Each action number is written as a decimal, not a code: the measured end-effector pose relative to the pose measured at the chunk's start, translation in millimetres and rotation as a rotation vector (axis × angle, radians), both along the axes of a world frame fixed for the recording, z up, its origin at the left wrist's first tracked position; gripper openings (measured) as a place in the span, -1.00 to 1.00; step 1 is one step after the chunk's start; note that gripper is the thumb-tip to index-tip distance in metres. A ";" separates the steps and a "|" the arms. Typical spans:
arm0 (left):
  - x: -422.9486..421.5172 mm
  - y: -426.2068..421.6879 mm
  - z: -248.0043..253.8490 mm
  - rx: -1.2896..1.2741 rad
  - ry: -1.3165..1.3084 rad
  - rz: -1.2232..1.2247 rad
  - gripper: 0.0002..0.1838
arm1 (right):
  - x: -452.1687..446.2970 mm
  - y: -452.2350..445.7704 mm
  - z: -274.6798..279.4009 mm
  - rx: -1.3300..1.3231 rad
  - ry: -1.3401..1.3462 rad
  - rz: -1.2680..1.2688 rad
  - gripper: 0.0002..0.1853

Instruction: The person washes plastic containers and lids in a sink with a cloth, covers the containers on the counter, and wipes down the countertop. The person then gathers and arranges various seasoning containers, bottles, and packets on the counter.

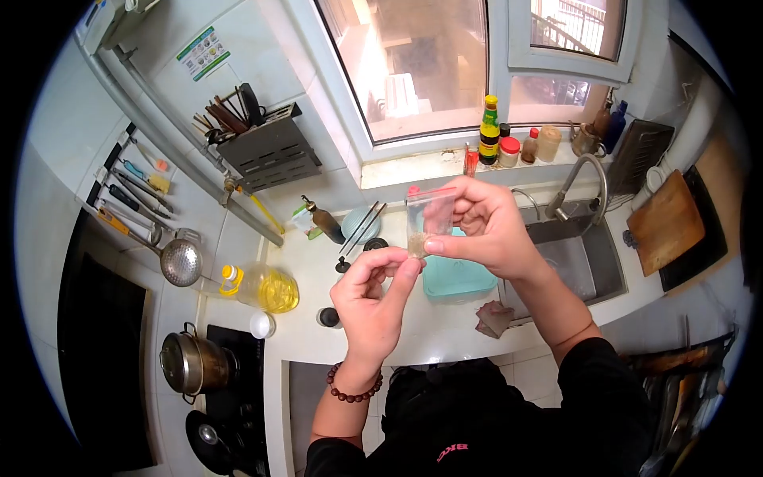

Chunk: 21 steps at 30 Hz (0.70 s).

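A small clear zip bag (430, 213) with a little pale, grainy stuff in its lower part is held up between my two hands. My right hand (483, 230) pinches its right side, thumb in front. At the bag's bottom corner, my left hand (380, 292) grips with thumb and index finger; a beaded bracelet is on that wrist. Behind and below the bag a turquoise container (459, 278) stands on the white counter (429, 338). Left of the bag, a light blue bowl (362, 226) has chopsticks (363, 228) across it.
An oil bottle (270, 289), a white cup (261, 324) and a dark-topped jar (328, 317) stand left. A cloth (494, 318) lies beside the sink (576, 258). Bottles and jars line the sill (413, 169). A pot (196, 362) sits on the stove at lower left.
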<state>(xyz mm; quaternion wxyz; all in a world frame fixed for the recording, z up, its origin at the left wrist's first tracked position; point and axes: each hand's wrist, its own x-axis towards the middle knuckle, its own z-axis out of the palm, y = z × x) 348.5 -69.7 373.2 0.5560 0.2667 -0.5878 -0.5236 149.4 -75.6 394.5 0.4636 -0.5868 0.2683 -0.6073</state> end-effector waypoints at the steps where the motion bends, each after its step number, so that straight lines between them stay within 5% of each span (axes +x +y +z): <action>1: 1.6 -0.3 -1.4 0.003 0.001 0.011 -0.80 | 2.8 -0.1 -2.0 0.017 -0.003 0.002 -0.62; 10: 76.8 -4.6 -110.1 0.167 -0.153 0.201 -0.81 | 63.1 -21.3 -93.9 0.008 0.331 -0.082 -0.77; 15: 143.9 20.0 -292.9 0.504 -0.269 0.275 -0.78 | 124.8 -12.4 -259.4 0.401 0.445 -0.024 -0.89; 21: 189.5 15.8 -405.3 0.595 -0.557 0.231 -0.79 | 188.3 -12.6 -402.2 0.604 0.470 -0.074 -0.90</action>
